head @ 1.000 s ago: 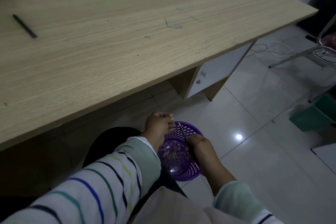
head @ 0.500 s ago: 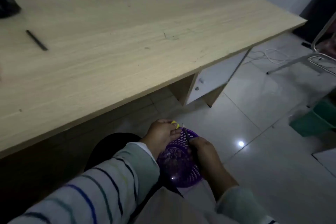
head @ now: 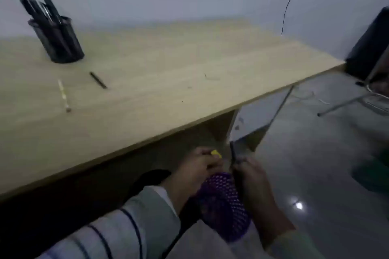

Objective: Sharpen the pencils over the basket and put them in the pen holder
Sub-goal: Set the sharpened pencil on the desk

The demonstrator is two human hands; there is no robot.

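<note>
Nearly upright, right hand's (head: 252,176) pencil (head: 232,152) stands beside left hand's (head: 195,166) yellow sharpener (head: 216,153).

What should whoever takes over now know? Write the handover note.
Left hand grips the yellow sharpener; right hand pinches the held pencil, out of the sharpener, at the purple basket rim.
The pen holder on the desk has several dark pens or pencils in it.
Left: held pencil into the holder; a black pencil and a pale pencil lie on the desk, sharpness unclear.
</note>
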